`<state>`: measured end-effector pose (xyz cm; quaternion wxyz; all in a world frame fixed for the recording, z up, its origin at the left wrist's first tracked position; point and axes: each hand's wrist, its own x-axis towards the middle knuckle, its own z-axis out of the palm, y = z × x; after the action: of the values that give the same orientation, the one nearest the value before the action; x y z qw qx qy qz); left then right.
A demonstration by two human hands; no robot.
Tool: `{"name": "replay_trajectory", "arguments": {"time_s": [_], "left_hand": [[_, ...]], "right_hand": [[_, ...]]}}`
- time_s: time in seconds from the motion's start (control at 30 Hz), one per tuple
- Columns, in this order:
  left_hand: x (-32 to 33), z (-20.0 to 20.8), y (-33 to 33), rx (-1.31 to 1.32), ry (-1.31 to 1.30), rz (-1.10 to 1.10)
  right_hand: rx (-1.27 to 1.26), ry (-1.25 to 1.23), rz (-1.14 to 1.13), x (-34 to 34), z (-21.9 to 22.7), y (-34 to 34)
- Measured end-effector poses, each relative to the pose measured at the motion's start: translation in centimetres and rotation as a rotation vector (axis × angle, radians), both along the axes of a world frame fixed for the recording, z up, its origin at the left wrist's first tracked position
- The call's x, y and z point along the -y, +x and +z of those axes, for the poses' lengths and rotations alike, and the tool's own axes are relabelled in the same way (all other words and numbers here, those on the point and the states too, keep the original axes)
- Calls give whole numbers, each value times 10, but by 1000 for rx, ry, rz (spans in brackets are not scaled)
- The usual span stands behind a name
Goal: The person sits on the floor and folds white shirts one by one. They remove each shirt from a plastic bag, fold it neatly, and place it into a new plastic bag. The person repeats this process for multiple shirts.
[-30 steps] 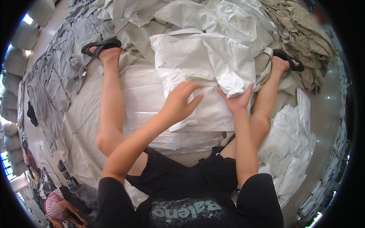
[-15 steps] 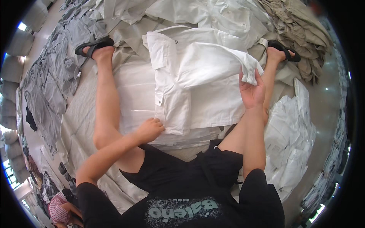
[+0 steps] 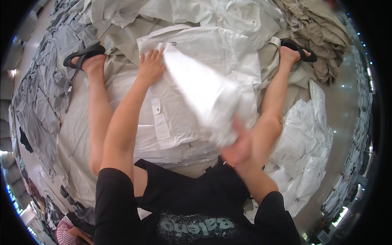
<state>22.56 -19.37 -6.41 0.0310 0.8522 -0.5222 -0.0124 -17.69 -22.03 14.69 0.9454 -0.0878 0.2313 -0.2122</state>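
Observation:
A white garment lies spread between my legs, on a flat stack of white pieces in clear plastic bags. My left hand rests palm down on its upper left edge, fingers stretched out. My right hand, smeared by motion, grips the lower end of a long sleeve-like part. That part slants across the garment from beside my left fingertips, its lower end blurred. A narrow buttoned strap shows below my left hand.
Grey cloth is heaped on the left, brown cloth at the far right. Bagged white pieces lie beside my right leg. More pale cloth is piled beyond the garment. Another person in a striped top is at the lower left.
My left hand has moved from the garment's lower left corner up to its upper left edge. My right hand has swung down toward me with the end of the sleeve-like part.

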Motion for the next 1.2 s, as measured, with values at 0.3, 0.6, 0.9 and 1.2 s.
{"name": "replay_trajectory", "arguments": {"time_s": [0.3,0.6,0.9,1.2], "left_hand": [[20,-12,61,-279,-256,-24],[-40,73,-101,-120,-422,-200],[-53,28,-161,-252,-366,-116],[-123,94,-139,-1726,-472,708]], "right_hand": [[-576,-120,872,-154,-129,-62],[-1277,-1729,-1,90,-92,-53],[-813,-1210,99,122,-98,3],[-528,-1427,492,-39,-79,106]]}}
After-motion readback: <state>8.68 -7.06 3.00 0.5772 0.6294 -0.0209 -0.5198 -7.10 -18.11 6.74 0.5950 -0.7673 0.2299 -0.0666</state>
